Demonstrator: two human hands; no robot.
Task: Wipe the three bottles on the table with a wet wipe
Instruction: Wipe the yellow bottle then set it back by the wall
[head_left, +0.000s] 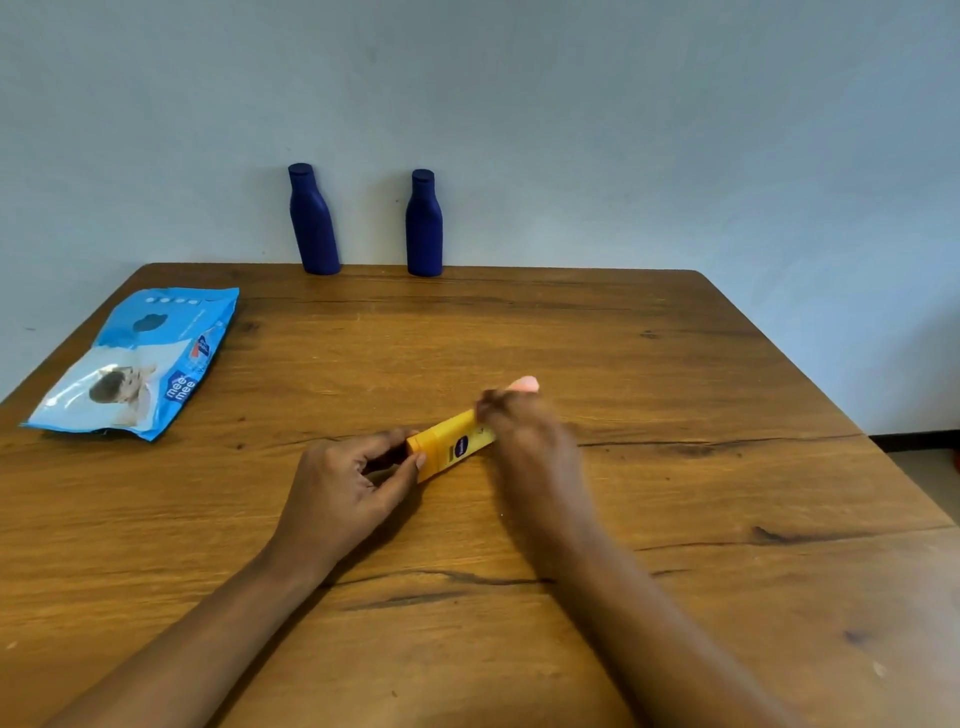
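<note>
Two forearms (208, 623) rise from the bottom edge. At centre, the left hand (353, 478) pinches the cap end of a yellow bottle (452, 441) lying on the wooden table (675, 389). The right hand (524, 431) covers the bottle's far end, too blurred to tell its grip. A wipes pack (140, 364) lies at left. Two blue bottles (313, 223) (424, 226) stand upright at the table's far edge, upper centre.

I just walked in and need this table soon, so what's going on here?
A person is handling a yellow bottle that lies on its side mid-table. The left hand pinches its near end. The right hand is blurred over its far end, so I cannot tell whether it holds a wipe. The left blue bottle and the right blue bottle stand upright at the far edge, untouched. A wipes pack lies flat at the left.
</note>
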